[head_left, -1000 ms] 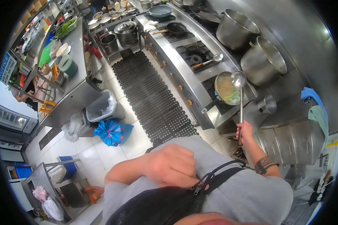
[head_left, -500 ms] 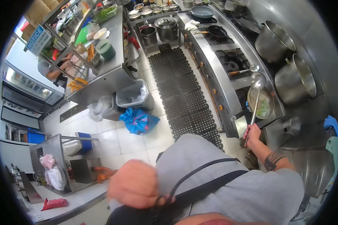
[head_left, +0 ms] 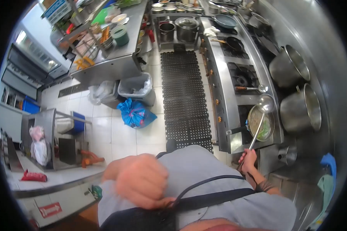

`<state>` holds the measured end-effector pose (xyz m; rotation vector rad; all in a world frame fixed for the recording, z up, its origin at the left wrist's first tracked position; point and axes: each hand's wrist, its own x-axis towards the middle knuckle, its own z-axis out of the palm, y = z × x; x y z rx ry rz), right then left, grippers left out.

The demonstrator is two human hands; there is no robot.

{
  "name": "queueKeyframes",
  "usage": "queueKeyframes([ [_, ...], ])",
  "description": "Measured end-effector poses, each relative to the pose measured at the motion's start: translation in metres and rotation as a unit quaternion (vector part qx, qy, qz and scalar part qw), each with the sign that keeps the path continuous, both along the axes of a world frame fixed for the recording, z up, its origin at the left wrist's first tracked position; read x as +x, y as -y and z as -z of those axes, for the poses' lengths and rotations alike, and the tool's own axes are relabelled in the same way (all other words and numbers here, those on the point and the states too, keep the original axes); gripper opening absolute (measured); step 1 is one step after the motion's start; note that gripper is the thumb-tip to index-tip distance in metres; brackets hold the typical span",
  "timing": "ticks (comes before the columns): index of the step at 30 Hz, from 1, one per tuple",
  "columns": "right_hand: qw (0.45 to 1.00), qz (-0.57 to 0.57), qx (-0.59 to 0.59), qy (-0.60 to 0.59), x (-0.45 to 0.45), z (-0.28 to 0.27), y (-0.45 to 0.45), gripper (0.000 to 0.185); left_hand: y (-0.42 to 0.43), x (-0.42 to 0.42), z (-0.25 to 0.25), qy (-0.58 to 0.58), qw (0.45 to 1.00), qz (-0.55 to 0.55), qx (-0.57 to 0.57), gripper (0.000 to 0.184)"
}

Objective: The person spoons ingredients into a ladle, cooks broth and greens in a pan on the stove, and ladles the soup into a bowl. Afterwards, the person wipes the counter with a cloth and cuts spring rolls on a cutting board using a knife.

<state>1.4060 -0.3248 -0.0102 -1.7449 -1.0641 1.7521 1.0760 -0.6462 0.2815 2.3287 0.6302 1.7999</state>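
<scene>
While the right hand (head_left: 248,158), at four o'clock in the view, is wrapped around the handle of a long metal ladle (head_left: 265,103), the ladle's bowl overlaps the twelve o'clock edge of a round pan (head_left: 272,128). Whether the bowl touches that rim, I cannot tell. The pan sits at three o'clock, at the near end of the stove (head_left: 218,68), with pale liquid in it and green pieces towards its five o'clock side; the ladle's handle crosses above it.

At seven o'clock the left hand (head_left: 142,181) is held in front of the grey shirt (head_left: 204,163), blurred, fingers curled inward. A black cord (head_left: 204,181) runs up to its thumb, though I cannot tell if the hand grips it.

Just beyond the pan, between two and three o'clock, a second ladle (head_left: 251,88) with a wooden handle lies across a burner. Two tall stockpots stand near, one at two o'clock (head_left: 287,69) and one at three (head_left: 297,111). At one o'clock rests a dark frying pan (head_left: 234,43); at nine o'clock, a blue bag (head_left: 135,113) on the floor.
</scene>
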Motion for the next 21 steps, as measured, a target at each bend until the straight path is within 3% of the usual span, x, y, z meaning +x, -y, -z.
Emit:
queueKeyframes([
  [5, 0.997, 0.003, 0.076, 0.01, 0.026, 0.015, 0.014, 0.011, -0.044, 0.036, 0.026, 0.055, 0.996, 0.074, 0.005, 0.029],
  [10, 0.991, 0.037, 0.117, 0.06, 0.073, 0.065, 0.009, 0.014, -0.084, 0.067, 0.04, 0.108, 0.983, 0.146, 0.004, 0.029],
  [14, 0.989, 0.042, 0.131, 0.06, 0.096, 0.064, 0.012, 0.02, -0.116, 0.08, 0.05, 0.095, 0.955, 0.264, -0.092, 0.029],
  [15, 0.989, 0.042, 0.128, 0.066, 0.099, 0.058, 0.013, 0.017, -0.124, 0.082, 0.057, 0.139, 0.929, 0.31, -0.143, 0.027],
  [16, 0.989, 0.045, 0.128, 0.063, 0.117, 0.091, 0.003, 0.017, -0.132, 0.083, 0.067, 0.183, 0.896, 0.355, -0.193, 0.027],
  [18, 0.933, -0.003, 0.308, 0.183, 0.166, 0.173, -0.015, 0.013, -0.15, 0.075, 0.095, 0.18, 0.878, 0.295, -0.331, 0.026],
  [20, 0.902, -0.023, 0.384, 0.196, 0.151, 0.141, -0.005, 0.016, -0.173, 0.075, 0.14, 0.169, 0.868, 0.168, -0.435, 0.02],
  [21, 0.979, 0.029, 0.161, 0.118, 0.13, 0.1, -0.004, 0.016, -0.181, 0.077, 0.172, 0.172, 0.839, 0.127, -0.501, 0.013],
])
